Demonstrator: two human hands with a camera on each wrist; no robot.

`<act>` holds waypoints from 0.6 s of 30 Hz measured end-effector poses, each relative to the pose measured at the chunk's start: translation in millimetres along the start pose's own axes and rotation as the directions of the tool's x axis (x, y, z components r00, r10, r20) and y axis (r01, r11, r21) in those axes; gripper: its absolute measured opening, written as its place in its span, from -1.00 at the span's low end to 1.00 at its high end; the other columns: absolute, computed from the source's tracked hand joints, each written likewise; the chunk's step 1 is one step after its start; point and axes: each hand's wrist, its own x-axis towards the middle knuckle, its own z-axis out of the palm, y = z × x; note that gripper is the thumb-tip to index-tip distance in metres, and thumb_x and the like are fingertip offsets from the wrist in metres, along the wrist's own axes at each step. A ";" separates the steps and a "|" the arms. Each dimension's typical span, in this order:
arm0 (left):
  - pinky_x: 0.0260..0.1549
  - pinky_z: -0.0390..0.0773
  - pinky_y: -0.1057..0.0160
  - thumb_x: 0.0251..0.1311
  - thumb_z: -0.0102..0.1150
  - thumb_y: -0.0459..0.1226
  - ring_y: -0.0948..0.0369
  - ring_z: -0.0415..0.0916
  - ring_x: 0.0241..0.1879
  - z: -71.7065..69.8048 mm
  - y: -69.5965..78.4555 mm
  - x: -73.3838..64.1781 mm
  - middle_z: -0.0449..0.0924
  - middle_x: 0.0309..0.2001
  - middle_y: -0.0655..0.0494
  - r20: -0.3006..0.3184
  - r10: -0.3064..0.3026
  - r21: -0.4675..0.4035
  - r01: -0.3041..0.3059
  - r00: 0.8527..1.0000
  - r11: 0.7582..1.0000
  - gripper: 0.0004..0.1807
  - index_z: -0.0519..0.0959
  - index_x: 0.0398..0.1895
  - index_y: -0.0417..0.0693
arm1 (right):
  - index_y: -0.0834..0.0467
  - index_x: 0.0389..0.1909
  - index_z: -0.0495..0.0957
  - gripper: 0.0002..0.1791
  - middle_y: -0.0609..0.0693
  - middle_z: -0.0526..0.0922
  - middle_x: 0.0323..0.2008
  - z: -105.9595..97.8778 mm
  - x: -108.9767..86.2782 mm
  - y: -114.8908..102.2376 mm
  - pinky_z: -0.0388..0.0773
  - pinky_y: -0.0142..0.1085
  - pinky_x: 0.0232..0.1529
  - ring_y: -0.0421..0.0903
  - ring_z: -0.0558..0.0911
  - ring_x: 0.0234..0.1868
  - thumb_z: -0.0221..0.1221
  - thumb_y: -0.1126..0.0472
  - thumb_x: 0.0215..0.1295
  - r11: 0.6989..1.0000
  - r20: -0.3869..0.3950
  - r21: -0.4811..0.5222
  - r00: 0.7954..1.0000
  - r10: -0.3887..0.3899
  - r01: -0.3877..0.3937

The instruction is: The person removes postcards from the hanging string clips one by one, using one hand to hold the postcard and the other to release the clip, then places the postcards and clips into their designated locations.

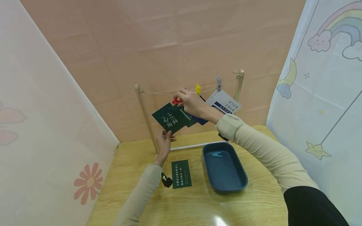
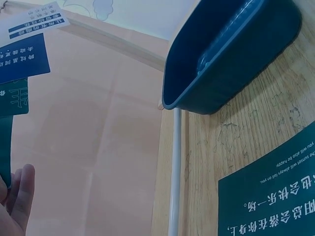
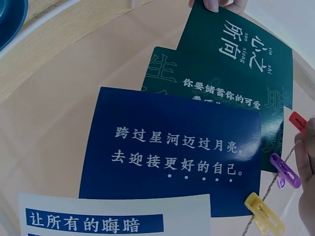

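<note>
My left hand [image 1: 165, 142] pinches the lower corner of a dark green card [image 1: 167, 118] with large white characters, held up at the string [image 1: 158, 93]. With its fingertips, my right hand [image 1: 193, 103] grips a red clothespin [image 1: 177, 100] at the card's upper edge. Beside it hangs a second green card [image 3: 211, 88], partly overlapped, near a purple clothespin [image 3: 285, 171]. Farther along are a blue card [image 3: 170, 152] by a yellow clothespin [image 1: 198, 89] and a white card [image 1: 224, 102] under a grey clothespin [image 1: 219, 84]. In the right wrist view, the red clothespin is partly hidden by fingers.
Wooden posts [image 1: 146, 117] hold up the string, with a white rod [image 1: 188, 146] low between them. A dark blue tray [image 1: 226, 189] on the table contains a light blue clothespin [image 1: 217, 154]. Another green card [image 1: 181, 174] lies flat to the tray's left.
</note>
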 end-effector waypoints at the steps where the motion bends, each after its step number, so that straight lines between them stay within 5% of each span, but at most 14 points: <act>1: -0.31 0.74 0.08 0.44 -0.01 -0.44 -0.27 0.62 -0.27 0.1 0.3 -0.2 0.50 -0.23 -0.31 -0.001 -0.002 -0.003 0.002 1.000 1.000 -0.84 0.41 -0.06 -0.43 | 0.35 -0.09 0.56 -0.69 0.17 0.57 -0.13 0.1 -0.9 0.5 0.68 -0.28 -0.18 0.03 0.66 -0.22 0.15 0.66 0.18 1.000 0.002 0.006 1.000 -0.001 0.001; 14: -0.35 0.74 0.19 0.44 -0.01 -0.44 -0.02 0.66 -0.33 -0.9 -2.2 0.8 0.49 -0.24 -0.26 -0.005 -0.002 0.007 0.002 1.000 1.000 -0.87 0.42 -0.08 -0.39 | 0.34 -0.12 0.59 -0.80 0.18 0.61 -0.16 1.1 -8.0 4.3 0.70 -0.19 -0.19 0.06 0.66 -0.23 0.21 0.54 0.24 0.998 -0.015 0.006 0.998 -0.055 0.055; 18: -0.31 0.74 0.11 0.45 -0.01 -0.42 -0.14 0.65 -0.29 -1.3 -1.9 0.2 0.49 -0.22 -0.30 -0.001 -0.009 0.005 0.009 1.000 1.000 -0.83 0.42 -0.06 -0.41 | 0.32 -0.06 0.58 -0.77 0.18 0.60 -0.13 0.6 -10.6 5.1 0.69 -0.20 -0.18 0.06 0.66 -0.21 0.22 0.51 0.26 0.999 0.004 -0.018 0.999 -0.044 0.044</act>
